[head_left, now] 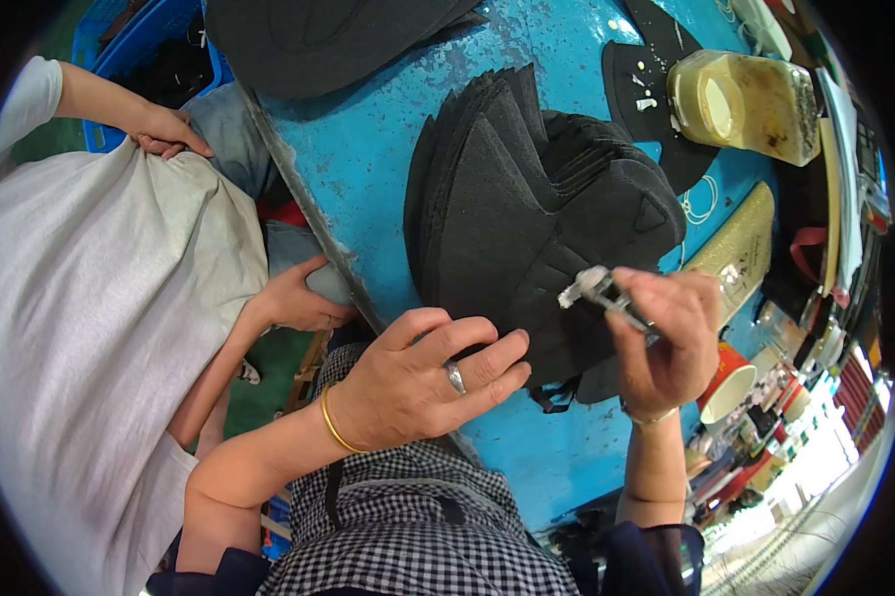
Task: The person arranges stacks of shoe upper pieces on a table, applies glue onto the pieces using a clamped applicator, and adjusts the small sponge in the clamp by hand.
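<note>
Both hands work at a fanned stack of black fabric pieces (527, 219) lying on the blue table (368, 139): the left hand (428, 382), with a ring and a gold bangle, lies flat with fingers spread, pressing on the stack's near edge, while the right hand (666, 338) grips a small brush (596, 288) whose white-tipped end touches the top piece. Beyond the stack, toward the table's far right, a jar of pale glue (741, 104) lies on its side. Left of the stack, past the table edge, sits another person in a white shirt (90, 328).
</note>
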Demonstrator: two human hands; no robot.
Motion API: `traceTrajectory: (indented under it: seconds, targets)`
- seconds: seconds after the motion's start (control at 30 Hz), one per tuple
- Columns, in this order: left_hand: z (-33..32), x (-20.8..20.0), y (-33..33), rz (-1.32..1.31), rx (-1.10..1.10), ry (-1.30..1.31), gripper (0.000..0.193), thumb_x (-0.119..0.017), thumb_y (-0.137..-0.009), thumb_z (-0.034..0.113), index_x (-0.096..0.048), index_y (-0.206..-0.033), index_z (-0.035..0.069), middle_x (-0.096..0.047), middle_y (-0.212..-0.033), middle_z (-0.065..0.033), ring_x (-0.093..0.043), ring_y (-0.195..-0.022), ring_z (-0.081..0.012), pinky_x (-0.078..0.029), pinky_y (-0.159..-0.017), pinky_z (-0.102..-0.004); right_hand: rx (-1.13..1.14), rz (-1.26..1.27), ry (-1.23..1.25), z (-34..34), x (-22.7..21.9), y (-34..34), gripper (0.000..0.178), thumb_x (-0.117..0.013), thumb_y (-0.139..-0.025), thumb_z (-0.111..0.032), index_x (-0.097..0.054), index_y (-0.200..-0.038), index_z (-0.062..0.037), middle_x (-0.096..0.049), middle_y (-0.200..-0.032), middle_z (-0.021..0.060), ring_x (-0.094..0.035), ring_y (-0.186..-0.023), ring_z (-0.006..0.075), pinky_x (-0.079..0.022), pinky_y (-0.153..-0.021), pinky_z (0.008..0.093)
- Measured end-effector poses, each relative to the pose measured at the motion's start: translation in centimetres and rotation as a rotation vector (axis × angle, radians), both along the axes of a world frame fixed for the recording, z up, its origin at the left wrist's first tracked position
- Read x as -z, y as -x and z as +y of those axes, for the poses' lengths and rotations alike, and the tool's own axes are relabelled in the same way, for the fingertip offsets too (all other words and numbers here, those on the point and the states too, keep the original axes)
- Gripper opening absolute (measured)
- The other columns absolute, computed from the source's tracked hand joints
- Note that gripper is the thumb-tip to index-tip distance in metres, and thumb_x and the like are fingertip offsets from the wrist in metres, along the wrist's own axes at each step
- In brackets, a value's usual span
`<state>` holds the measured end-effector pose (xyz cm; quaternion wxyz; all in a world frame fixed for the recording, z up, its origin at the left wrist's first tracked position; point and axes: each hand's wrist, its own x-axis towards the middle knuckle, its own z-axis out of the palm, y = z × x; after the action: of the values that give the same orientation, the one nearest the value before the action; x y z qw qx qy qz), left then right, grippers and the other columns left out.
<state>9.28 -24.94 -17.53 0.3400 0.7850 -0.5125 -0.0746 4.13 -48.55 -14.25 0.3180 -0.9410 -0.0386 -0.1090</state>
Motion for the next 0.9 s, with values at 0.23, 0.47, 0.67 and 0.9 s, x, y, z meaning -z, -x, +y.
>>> traceTrajectory:
  seconds: [0.23, 0.47, 0.67, 0.9]
  targets:
    - [0.1, -0.1, 0.0, 0.003, 0.005, -0.012, 0.025, -0.066, -0.077, 0.019, -0.072, -0.1, 0.025, -0.062, -0.117, 0.0096, -0.055, -0.096, -0.0091, -0.039, -0.082, -0.0259, 0.048, -0.083, 0.107, -0.2, 0.1, 0.1, 0.041, -0.083, -0.067, -0.008, -0.06, -0.102, -0.0098, -0.072, -0.098, 0.0052, -0.055, -0.077, 0.0208, -0.041, -0.074, 0.0346]
    - [-0.1, -0.4, -0.1, 0.031, 0.013, -0.023, 0.022, -0.066, -0.077, 0.019, -0.072, -0.098, 0.023, -0.062, -0.118, 0.0081, -0.055, -0.098, -0.01, -0.04, -0.084, -0.0282, -0.037, 0.118, 0.093, 1.6, -1.0, 1.3, 0.037, -0.085, -0.065, -0.015, -0.062, -0.094, -0.0134, -0.071, -0.094, -0.0001, -0.055, -0.074, 0.0193, -0.039, -0.078, 0.0388]
    - [-0.7, -1.3, -0.8, 0.104, -0.018, 0.071, 0.023, -0.066, -0.073, 0.014, -0.072, -0.096, 0.015, -0.066, -0.105, -0.0001, -0.06, -0.089, -0.0138, -0.046, -0.069, -0.0276, 0.121, 0.009, -0.207, -0.5, -0.5, 2.3, 0.029, -0.077, -0.078, -0.018, -0.059, -0.099, -0.0076, -0.069, -0.092, 0.0083, -0.056, -0.084, 0.0201, -0.041, -0.084, 0.0356]
    - [-1.4, -3.4, -2.4, -0.05, 0.054, 0.204, 0.031, -0.066, -0.065, 0.01, -0.072, -0.096, 0.011, -0.056, -0.08, 0.0023, -0.056, -0.068, -0.0128, -0.047, -0.064, -0.0264, 0.698, -0.189, -0.98, -2.9, -1.0, 3.7, 0.026, -0.056, -0.097, -0.024, -0.052, -0.11, -0.0012, -0.056, -0.106, 0.0118, -0.056, -0.098, 0.0192, -0.044, -0.091, 0.0338]
